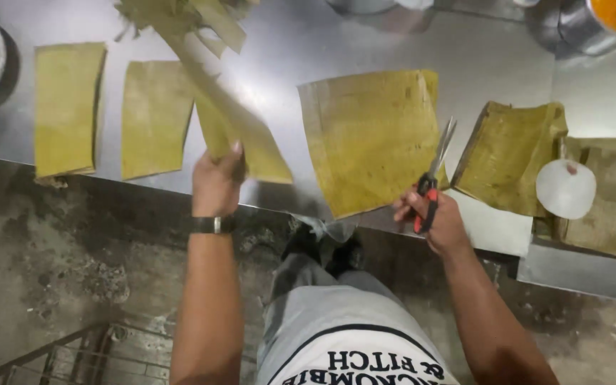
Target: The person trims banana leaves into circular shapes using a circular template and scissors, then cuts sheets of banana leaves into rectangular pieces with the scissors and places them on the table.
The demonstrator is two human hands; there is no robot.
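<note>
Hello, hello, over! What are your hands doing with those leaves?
Left hand gripping a long banana leaf strip. Right hand holding red-handled scissors, blades nearly closed. Cut leaf pieces lying flat on steel table. Nothing between the hands.

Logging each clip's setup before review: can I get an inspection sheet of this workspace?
Surface: steel table, shiny, leaf pieces spread across it.
Job's things: long leaf strip; scissors with red-black handles; large cut leaf sheet.
Clutter: two leaf rectangles at left, leaf stack, white round lid, metal pot with orange contents.
Hands: left hand grips the strip; right hand holds the scissors.
Cables: nothing seen.
Surroundings: stained concrete floor, metal rack.
</note>
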